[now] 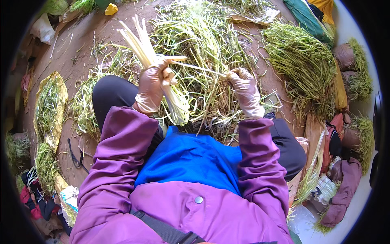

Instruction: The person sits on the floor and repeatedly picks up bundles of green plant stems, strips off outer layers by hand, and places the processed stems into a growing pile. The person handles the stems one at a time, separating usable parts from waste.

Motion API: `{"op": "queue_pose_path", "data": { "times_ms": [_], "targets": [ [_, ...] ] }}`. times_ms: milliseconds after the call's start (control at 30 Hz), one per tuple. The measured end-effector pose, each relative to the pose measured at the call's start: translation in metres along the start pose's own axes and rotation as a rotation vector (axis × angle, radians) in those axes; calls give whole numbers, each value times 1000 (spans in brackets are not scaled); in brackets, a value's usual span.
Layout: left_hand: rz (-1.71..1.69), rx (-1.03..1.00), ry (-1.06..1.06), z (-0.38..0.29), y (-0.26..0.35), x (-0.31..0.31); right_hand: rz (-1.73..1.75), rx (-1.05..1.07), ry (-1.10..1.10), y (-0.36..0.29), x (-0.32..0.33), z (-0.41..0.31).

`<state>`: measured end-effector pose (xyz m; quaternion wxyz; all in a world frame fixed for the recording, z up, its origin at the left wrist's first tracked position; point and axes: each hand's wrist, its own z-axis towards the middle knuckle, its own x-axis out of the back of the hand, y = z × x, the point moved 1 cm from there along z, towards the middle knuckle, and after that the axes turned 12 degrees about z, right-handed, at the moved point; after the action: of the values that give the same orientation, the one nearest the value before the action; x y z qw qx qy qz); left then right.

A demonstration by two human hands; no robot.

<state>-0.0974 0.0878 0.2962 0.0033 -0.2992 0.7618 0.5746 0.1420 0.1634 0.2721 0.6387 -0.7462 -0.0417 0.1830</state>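
My gloved left hand (151,84) is closed around a bunch of pale leafy stalks (138,45), possibly chives. Their whitish ends fan out above the fist, and yellow-green leaves (177,103) hang below it. One thin pale strand (199,67) runs nearly straight from the left fist across to my right hand (242,88). Thumb and fingertips of that hand, gloved as well, pinch the strand's end. A large loose heap of the same green stalks (202,39) lies on the floor under and beyond both hands.
At the right lies a thick green pile (301,64), with tied bundles (355,82) near the wall. A yellow sheet (62,88) holds more greens on the left. A black strap (76,157) rests on the brown floor (73,55). My bent knees flank the heap.
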Motion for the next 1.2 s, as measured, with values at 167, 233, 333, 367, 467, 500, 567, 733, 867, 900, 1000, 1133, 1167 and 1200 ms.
{"op": "queue_pose_path", "data": {
  "times_ms": [167,233,333,367,467,500,567,733,867,900,1000,1133,1167,1200],
  "targets": [
    [-34,-192,103,14,12,21,-921,167,243,-8,75,24],
    [-135,-155,4,19,17,30,-977,1,277,-8,110,32],
    [-132,-198,114,24,25,43,-1434,127,403,-1,155,27],
    [-150,-223,123,24,30,48,-1479,104,421,-4,173,23],
    [-301,-241,82,25,40,55,-1557,-392,500,-18,226,-1],
    [-330,-236,161,24,42,56,-1576,-637,531,-19,233,-5],
    [-336,-175,73,22,35,48,-1522,-821,251,-15,225,-15],
    [-264,-127,6,17,18,26,-425,-636,-295,41,75,-15],
    [-158,26,-51,3,2,14,403,-473,-422,39,-31,-17],
    [-100,44,-55,0,-4,11,623,-372,-392,35,-47,-12],
    [-24,168,-298,-8,-11,9,823,-243,-208,14,-57,-4],
    [136,184,-401,-10,-5,12,509,-144,-91,-29,-15,6],
    [162,150,-388,-12,-2,12,442,-189,-65,-41,-5,12],
    [152,129,-450,-12,2,11,393,-173,-170,-49,0,12]
  ]
}}
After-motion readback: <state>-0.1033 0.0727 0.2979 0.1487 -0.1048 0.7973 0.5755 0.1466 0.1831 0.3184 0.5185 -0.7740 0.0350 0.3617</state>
